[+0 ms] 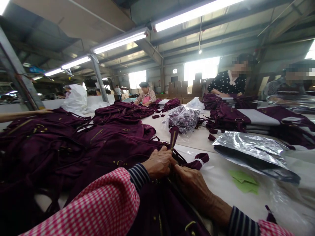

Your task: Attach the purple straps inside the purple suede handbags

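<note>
My left hand [158,162] and my right hand [193,183] meet over a dark purple bag [159,209] lying in front of me. Both hands are closed, gripping the bag's top edge near a purple strap [174,137] that sticks up between them. A looped purple strap [197,160] lies on the table just beyond my fingers. Red-and-white checked sleeve covers sit over striped cuffs on both my arms. What my fingertips pinch is partly hidden.
A big heap of purple bags [61,144] fills the left of the white table [221,177]. Silver plastic bags [251,147], green paper pieces [243,182] and a clear bag of parts [183,118] lie to the right. Other people work at the far end and right side.
</note>
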The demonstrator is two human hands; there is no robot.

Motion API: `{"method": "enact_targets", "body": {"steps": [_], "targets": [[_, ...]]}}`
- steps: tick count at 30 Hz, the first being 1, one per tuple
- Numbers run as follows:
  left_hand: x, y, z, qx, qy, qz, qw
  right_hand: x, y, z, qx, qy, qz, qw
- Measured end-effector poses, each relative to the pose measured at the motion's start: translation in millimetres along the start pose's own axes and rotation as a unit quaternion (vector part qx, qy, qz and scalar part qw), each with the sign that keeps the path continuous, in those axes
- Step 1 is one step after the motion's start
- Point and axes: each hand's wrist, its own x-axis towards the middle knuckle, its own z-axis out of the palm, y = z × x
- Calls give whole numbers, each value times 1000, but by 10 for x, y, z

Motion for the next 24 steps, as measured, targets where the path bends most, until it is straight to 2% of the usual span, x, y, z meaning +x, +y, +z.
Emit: {"method": "enact_targets", "body": {"steps": [11,18,24], "targets": [[12,-2,89,-26,34,6,999,-9,-10,-24,23,16,-13,1000],[-58,-43,3,3,14,37,999,-2,3,1,1,36,-22,999],[-5,41,-56,44,-16,39,998,2,-5,-5,12,34,-25,999]]}}
